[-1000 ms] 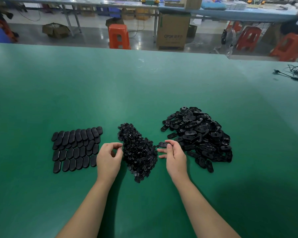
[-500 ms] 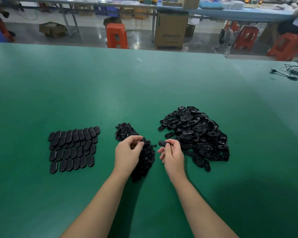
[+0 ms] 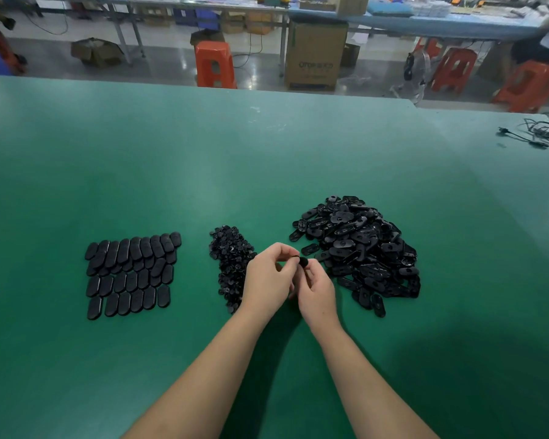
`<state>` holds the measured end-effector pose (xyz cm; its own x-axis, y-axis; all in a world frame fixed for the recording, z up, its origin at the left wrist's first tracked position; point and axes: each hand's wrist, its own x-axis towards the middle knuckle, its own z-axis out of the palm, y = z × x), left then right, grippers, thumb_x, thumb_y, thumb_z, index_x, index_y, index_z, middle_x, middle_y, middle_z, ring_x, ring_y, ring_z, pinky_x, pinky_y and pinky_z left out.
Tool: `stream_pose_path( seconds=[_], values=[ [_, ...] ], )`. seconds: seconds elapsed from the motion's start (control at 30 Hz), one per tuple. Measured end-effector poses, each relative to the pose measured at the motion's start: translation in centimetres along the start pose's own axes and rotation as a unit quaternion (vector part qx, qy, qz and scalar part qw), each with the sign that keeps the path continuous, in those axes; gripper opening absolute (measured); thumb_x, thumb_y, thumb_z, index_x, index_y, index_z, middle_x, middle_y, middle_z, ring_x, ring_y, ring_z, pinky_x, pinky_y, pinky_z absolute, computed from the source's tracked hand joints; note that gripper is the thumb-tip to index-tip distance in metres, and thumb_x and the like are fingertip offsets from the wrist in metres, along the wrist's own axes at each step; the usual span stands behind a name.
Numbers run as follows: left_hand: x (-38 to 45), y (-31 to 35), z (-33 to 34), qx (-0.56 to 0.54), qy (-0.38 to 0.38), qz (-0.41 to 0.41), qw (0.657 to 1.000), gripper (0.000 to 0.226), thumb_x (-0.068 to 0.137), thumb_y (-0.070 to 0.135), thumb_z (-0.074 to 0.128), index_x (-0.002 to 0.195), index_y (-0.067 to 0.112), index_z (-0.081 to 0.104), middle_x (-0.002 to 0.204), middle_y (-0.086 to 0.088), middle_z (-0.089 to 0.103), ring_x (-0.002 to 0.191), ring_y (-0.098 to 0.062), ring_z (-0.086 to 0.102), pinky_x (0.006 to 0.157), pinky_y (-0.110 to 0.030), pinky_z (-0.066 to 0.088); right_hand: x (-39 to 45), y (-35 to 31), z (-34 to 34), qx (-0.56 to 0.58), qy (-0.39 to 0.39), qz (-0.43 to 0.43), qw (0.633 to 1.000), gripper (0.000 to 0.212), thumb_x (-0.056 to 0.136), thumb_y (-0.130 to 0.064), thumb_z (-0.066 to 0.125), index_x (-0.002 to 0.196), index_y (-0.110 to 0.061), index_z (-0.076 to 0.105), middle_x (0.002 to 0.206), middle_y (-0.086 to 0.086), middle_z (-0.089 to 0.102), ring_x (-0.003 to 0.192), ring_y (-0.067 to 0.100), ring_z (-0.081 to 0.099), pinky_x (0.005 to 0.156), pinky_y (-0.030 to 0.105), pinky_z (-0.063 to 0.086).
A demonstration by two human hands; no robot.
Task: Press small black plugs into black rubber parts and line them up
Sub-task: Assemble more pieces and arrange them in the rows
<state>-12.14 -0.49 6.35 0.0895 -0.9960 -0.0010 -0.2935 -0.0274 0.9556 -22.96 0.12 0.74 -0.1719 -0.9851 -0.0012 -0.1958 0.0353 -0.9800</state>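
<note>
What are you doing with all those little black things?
A person is fitting parts together over a green table. The left hand and the right hand meet in the middle, pinching a small black piece between their fingertips. A heap of small plugs lies on the left of the hands, a bigger heap of oval rubber parts on the right. Finished parts lie in neat rows at far left.

Black rubber parts (image 3: 358,248) — green table (image 3: 203,160).
</note>
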Motion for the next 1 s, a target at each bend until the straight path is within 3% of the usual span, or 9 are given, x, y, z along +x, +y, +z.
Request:
stream_pose_path(
  seconds=[0.13, 0.2, 0.3, 0.4, 0.47, 0.6, 0.77, 0.9, 1.0],
  values=[
    [0.0, 0.0, -0.2, 0.053, -0.026, 0.019, 0.998, 0.016, 0.094, 0.013, 0.065, 0.086, 0.027, 0.068, 0.086, 0.013, 0.071, 0.050, -0.006, 0.058, 0.055, -0.019, 0.047, 0.0, 0.1, -0.1, 0.031, -0.009, 0.020, 0.999, 0.021, 0.099, -0.012, 0.060, 0.083, -0.023, 0.064, 0.071, 0.001, 0.069, 0.058, 0.014, 0.057, 0.056, 0.035, 0.048],
    [-0.3, -0.2, -0.2, 0.058, -0.049, 0.022, 0.997, 0.018, 0.093, 0.013, 0.065, 0.085, 0.028, 0.069, 0.081, 0.013, 0.071, 0.052, -0.007, 0.059, 0.056, -0.022, 0.050, 0.1, 0.1, -0.1, 0.034, -0.012, 0.025, 0.999, 0.021, 0.096, -0.005, 0.061, 0.093, -0.024, 0.068, 0.080, 0.003, 0.074, 0.068, 0.017, 0.065, 0.065, 0.040, 0.053],
    [-0.5, -0.4, 0.0, 0.074, -0.035, 0.028, 0.996, 0.017, 0.092, 0.014, 0.065, 0.087, 0.029, 0.070, 0.076, 0.013, 0.068, 0.061, -0.003, 0.058, 0.063, -0.021, 0.050, 0.1, 0.1, -0.2, 0.023, -0.011, 0.031, 0.999, 0.018, 0.097, -0.008, 0.061, 0.098, -0.025, 0.068, 0.087, -0.001, 0.077, 0.084, 0.019, 0.072, 0.074, 0.034, 0.057],
    [-0.2, -0.5, -0.3, 0.063, 0.013, 0.013, 0.998, 0.014, 0.092, 0.014, 0.067, 0.088, 0.026, 0.072, 0.084, 0.012, 0.067, 0.071, -0.001, 0.060, 0.071, -0.019, 0.050, 0.0, 0.0, -0.2, 0.010, 0.003, 0.018, 1.000, 0.015, 0.101, -0.014, 0.059, 0.096, -0.027, 0.066, 0.085, -0.009, 0.076, 0.077, 0.008, 0.072, 0.066, 0.022, 0.055],
    [0.2, -0.8, -0.7, 0.044, 0.019, -0.014, 0.999, 0.013, 0.092, 0.013, 0.067, 0.088, 0.024, 0.074, 0.081, 0.009, 0.071, 0.067, -0.004, 0.062, 0.071, -0.026, 0.053, 0.1, -0.1, -0.1, 0.000, 0.006, 0.016, 1.000, 0.018, 0.104, -0.016, 0.052, 0.100, -0.028, 0.065, 0.088, -0.010, 0.076, 0.077, 0.008, 0.073, 0.067, 0.028, 0.058],
    [0.5, -1.2, -1.1, 0.058, 0.015, -0.041, 0.997, 0.014, 0.093, 0.013, 0.066, 0.090, 0.022, 0.076, 0.073, 0.010, 0.071, 0.053, 0.001, 0.056, 0.064, -0.024, 0.048, 0.0, -0.3, 0.2, 0.052, -0.012, 0.043, 0.998, 0.033, 0.106, -0.008, 0.039, 0.103, -0.029, 0.065, 0.091, -0.003, 0.076, 0.074, 0.018, 0.073, 0.065, 0.040, 0.059],
    [0.6, -0.9, -0.7, 0.077, 0.019, -0.049, 0.996, 0.010, 0.090, 0.013, 0.069, 0.094, 0.021, 0.073, 0.084, 0.008, 0.073, 0.075, -0.009, 0.067, 0.075, -0.031, 0.056, 0.0, -0.3, 0.2, 0.001, -0.025, 0.033, 0.999, 0.032, 0.105, -0.010, 0.042, 0.105, -0.033, 0.065, 0.091, -0.010, 0.075, 0.068, 0.016, 0.070, 0.073, 0.042, 0.059],
    [0.7, -0.9, -0.4, 0.130, 0.016, -0.029, 0.991, 0.010, 0.089, 0.011, 0.067, 0.087, 0.018, 0.074, 0.080, 0.009, 0.070, 0.077, -0.009, 0.065, 0.075, -0.026, 0.054, 0.0, -0.3, 0.1, -0.024, -0.027, 0.024, 0.999, 0.031, 0.105, -0.012, 0.045, 0.106, -0.035, 0.065, 0.088, -0.019, 0.073, 0.063, 0.010, 0.069, 0.072, 0.033, 0.057],
    [0.7, -0.8, -0.3, 0.158, 0.015, -0.013, 0.987, 0.012, 0.088, 0.010, 0.065, 0.086, 0.018, 0.074, 0.080, 0.010, 0.070, 0.078, -0.008, 0.064, 0.074, -0.022, 0.051, 0.0, -0.2, 0.1, -0.025, -0.023, 0.026, 0.999, 0.028, 0.104, -0.013, 0.047, 0.111, -0.031, 0.067, 0.080, -0.015, 0.074, 0.063, 0.010, 0.069, 0.073, 0.032, 0.057]
  ],
)
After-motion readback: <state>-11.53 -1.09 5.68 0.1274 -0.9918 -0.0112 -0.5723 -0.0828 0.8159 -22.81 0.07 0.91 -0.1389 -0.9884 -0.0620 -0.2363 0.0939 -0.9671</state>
